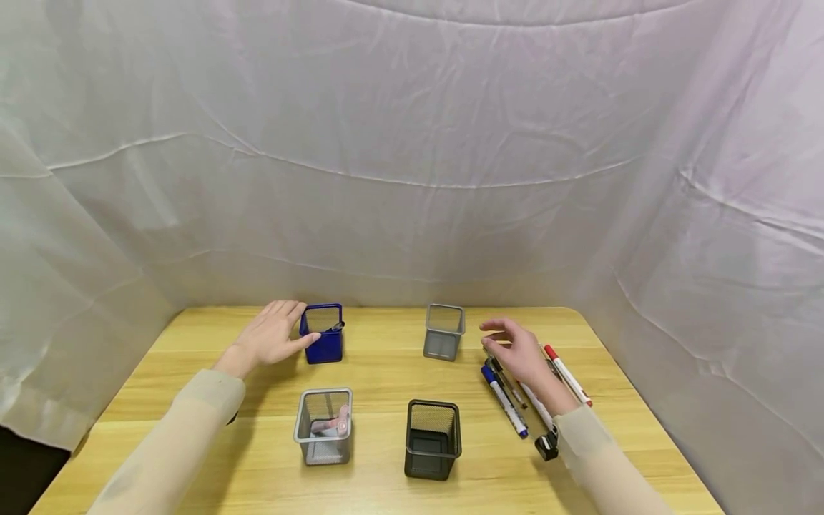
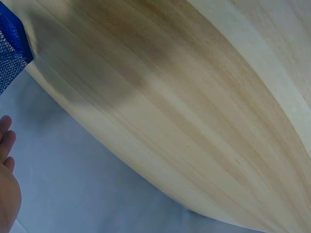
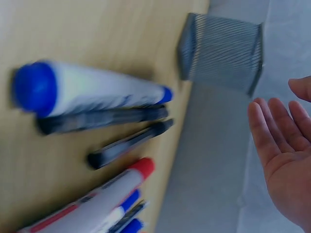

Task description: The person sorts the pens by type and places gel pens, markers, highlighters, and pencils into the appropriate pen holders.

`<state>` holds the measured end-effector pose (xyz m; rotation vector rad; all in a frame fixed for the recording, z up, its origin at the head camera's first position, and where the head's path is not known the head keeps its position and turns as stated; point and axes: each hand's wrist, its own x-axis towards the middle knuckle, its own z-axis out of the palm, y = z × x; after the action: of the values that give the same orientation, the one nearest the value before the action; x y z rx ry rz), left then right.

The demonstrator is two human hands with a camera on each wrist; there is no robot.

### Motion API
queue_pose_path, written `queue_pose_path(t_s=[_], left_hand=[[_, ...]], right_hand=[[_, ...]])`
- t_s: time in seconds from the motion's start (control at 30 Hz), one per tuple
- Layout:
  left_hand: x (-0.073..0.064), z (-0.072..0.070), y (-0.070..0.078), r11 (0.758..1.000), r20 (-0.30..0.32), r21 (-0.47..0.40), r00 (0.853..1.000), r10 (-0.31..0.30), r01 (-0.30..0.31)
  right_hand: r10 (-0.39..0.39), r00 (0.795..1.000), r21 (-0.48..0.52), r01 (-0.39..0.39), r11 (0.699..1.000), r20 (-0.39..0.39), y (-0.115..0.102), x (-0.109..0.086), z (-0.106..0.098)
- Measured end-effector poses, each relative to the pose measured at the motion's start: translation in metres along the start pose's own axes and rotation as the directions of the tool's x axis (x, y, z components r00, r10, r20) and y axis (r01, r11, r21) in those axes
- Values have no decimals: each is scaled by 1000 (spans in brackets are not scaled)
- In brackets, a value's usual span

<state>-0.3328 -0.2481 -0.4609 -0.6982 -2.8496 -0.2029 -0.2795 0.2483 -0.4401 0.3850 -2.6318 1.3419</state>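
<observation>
My left hand (image 1: 272, 336) is at the left side of a blue mesh pen cup (image 1: 325, 350), thumb stretched across its front and fingers straight beside its rim. A dark pen (image 1: 338, 326) leans inside that cup. In the left wrist view the fingertips (image 2: 7, 141) show near the blue mesh. My right hand (image 1: 518, 354) hovers over a group of pens and markers with loosely bent fingers and nothing between them. Under it lie a blue-capped marker (image 1: 504, 402), a red-capped marker (image 1: 569, 375) and several dark pens; the hand and wrist hide part of the group.
A grey mesh cup (image 1: 443, 345) stands at the back, left of my right hand. Nearer the front are a silver mesh cup (image 1: 326, 452) with a pink item (image 1: 341, 420) inside, and a black mesh cup (image 1: 430, 468). Grey cloth (image 1: 386, 214) hangs behind the wooden table (image 1: 380, 379).
</observation>
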Motion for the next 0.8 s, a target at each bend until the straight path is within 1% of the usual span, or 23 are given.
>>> queue_pose_path(t_s=[0.1,0.23,0.43,0.53,0.7,0.8], left_hand=[[0,0,0,1000,-1,2,1000,-4,4],[0,0,0,1000,4,-2,1000,-7,7],[0,0,0,1000,8,-7,1000,-14,14],[0,0,0,1000,7,-8,1000,-14,14],[0,0,1,1000,11,-10,1000,-16,16],[0,0,1,1000,11,-10,1000,-17,17]], right_hand=[[55,998,-12,-55,998,2,12,-3,-1],[97,995,-32,-97,995,5,28,-4,-2],[111,994,-73,-110,991,15,47,-3,-2],[114,993,-73,-112,991,23,54,-3,-1],[138,989,-93,-133,987,50,63,-1,1],[160,985,-131,-151,980,64,67,0,3]])
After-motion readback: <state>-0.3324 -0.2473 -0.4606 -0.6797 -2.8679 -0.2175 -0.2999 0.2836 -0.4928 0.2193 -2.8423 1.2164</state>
